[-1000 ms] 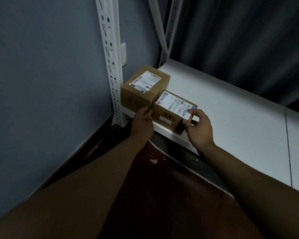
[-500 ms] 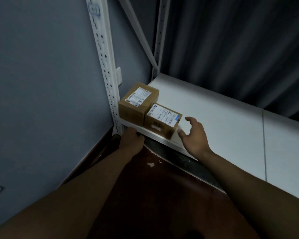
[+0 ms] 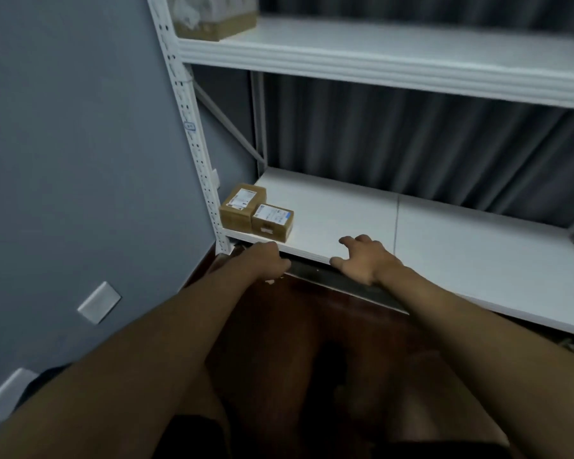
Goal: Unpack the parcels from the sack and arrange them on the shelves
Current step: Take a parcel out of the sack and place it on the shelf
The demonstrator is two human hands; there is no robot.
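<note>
Two small brown cardboard parcels with white labels stand side by side at the left end of the low white shelf (image 3: 345, 213): the taller parcel (image 3: 241, 207) against the upright post, the lower parcel (image 3: 272, 220) touching its right side. My left hand (image 3: 267, 260) hangs in front of the shelf edge, fingers curled, holding nothing. My right hand (image 3: 362, 256) hovers over the shelf's front edge with fingers spread and empty. The sack is out of view.
A white perforated post (image 3: 196, 150) stands at the shelf's left, against a grey wall (image 3: 80, 144). An upper shelf (image 3: 378, 54) carries a wrapped parcel (image 3: 212, 18). Dark curtains hang behind. The floor (image 3: 295, 326) below is dark red-brown.
Both hands let go of the lower parcel and drew back to the shelf's front edge. My view pulled back and rose, bringing the upper shelf into sight.
</note>
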